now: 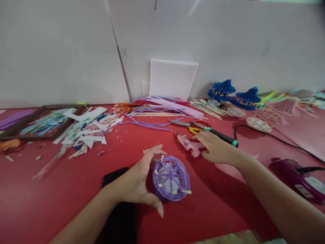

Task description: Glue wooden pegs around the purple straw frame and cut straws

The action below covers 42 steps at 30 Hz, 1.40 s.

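Left hand on purple straw wheel, right hand flat at pink piece.

Your left hand (137,181) cups the purple straw wheel (170,178), fingers curled round its left side, near centre of the red bench (63,189). Your right hand (215,147) lies released, fingers spread, touching the pink piece (190,145) just beyond the wheel. Pliers (189,125) and a black tool (223,136) lie beyond it. A dark phone (113,176) lies under your left wrist.
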Each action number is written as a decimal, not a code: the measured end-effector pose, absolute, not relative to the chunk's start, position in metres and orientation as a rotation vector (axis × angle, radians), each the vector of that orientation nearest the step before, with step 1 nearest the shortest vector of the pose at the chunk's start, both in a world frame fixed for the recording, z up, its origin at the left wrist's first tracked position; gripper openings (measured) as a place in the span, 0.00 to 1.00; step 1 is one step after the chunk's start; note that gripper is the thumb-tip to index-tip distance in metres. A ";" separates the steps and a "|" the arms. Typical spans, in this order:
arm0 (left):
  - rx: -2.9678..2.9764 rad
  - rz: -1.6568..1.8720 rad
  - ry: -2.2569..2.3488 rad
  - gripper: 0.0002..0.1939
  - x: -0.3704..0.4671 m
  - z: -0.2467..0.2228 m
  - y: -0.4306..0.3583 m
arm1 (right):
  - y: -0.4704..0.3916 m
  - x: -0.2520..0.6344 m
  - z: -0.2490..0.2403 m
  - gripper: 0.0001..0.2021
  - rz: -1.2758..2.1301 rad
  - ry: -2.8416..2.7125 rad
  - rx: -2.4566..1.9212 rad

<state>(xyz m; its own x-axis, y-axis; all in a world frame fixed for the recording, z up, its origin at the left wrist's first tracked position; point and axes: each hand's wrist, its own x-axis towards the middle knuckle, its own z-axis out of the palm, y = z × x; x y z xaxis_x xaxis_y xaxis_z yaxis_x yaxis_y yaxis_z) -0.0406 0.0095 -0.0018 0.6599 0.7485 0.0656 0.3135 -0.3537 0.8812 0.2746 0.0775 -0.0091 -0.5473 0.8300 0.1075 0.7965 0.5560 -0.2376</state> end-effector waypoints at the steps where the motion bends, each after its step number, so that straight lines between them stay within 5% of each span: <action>1: 1.913 0.555 0.834 0.68 -0.042 -0.002 0.010 | 0.078 0.274 -0.011 0.22 0.241 -2.570 -1.365; 5: 1.899 0.407 0.912 0.64 -0.041 0.002 0.011 | 0.081 0.267 -0.022 0.20 0.243 -2.474 -1.344; 11: 2.097 0.367 0.850 0.39 -0.034 0.009 0.012 | 0.072 0.253 -0.021 0.12 0.284 -2.228 -1.219; 13: 2.136 0.451 0.818 0.39 -0.033 0.009 0.011 | 0.065 0.248 -0.016 0.05 0.313 -2.145 -1.176; 23: 1.950 0.703 0.768 0.40 -0.022 0.016 0.008 | 0.045 0.239 0.003 0.05 0.573 -2.015 -0.768; 42: 2.008 0.698 0.752 0.37 -0.021 0.020 0.006 | 0.051 0.246 0.005 0.09 0.334 -2.227 -0.630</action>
<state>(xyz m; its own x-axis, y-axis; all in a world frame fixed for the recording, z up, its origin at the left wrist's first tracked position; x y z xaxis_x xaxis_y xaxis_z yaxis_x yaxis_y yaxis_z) -0.0208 0.0062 0.0198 0.6624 0.7243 0.1916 0.2447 -0.4509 0.8584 0.2460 0.0509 0.0052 -0.5712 0.5374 0.6204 0.3319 0.8425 -0.4243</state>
